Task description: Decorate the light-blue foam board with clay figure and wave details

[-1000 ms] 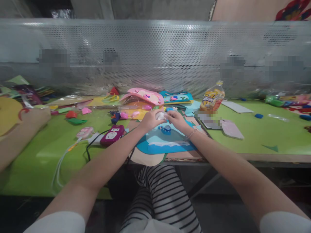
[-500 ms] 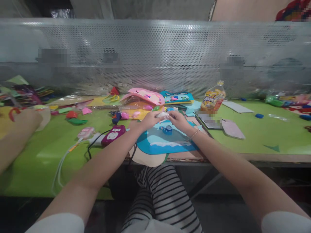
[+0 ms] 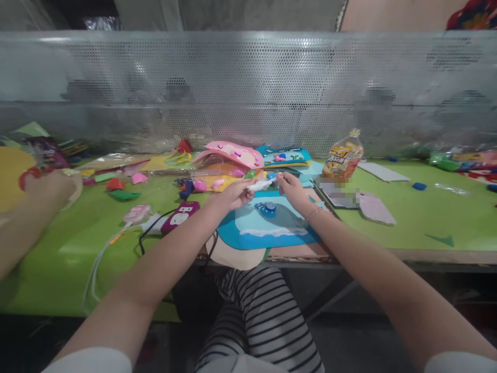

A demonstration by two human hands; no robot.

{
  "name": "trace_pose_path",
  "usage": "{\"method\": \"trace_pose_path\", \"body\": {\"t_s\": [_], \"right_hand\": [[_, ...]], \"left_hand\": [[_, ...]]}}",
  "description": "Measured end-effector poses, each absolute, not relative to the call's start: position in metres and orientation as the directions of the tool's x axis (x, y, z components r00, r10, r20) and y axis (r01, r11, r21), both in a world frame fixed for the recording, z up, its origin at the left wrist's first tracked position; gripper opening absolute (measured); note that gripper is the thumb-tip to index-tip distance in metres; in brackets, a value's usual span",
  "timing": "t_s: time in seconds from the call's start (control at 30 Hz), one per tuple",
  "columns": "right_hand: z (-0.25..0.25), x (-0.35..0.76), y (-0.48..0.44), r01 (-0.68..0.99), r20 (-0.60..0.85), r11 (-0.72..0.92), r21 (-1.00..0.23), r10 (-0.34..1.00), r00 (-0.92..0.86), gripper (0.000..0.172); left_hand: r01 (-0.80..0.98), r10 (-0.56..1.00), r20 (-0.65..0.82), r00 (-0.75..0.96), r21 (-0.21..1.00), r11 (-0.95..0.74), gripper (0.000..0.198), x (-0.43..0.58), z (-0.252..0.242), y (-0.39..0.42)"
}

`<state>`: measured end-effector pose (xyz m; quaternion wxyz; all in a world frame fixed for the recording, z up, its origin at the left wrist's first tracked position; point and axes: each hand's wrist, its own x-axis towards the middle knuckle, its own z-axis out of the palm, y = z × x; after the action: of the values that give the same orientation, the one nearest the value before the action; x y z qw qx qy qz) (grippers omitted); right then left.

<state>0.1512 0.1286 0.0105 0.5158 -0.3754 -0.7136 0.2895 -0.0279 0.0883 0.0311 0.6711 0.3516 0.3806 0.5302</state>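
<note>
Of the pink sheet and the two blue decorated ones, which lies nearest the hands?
The front blue sheet, marked by its white wavy strip and small blue figure; the pink sheet and other blue sheet lie farther back.

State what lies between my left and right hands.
A white plastic-looking packet spans the gap from the left hand to the right hand, as the head view shows.

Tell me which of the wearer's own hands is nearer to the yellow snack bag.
Right. The right hand is to the left of the snack bag, slightly nearer the camera; the left hand is farther left, beyond the right hand.
</note>
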Motion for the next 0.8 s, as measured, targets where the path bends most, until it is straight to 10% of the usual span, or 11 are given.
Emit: {"method": "trace_pose_path", "body": {"t_s": [0.8], "right_hand": [[0.013, 0.15, 0.118, 0.299, 0.556, 0.631, -0.716, 0.774, -0.303, 0.016]], "left_hand": [[-0.319, 0.999, -0.031, -0.025, 0.947, 0.022, 0.019, -0.02, 0.027, 0.084]]}}
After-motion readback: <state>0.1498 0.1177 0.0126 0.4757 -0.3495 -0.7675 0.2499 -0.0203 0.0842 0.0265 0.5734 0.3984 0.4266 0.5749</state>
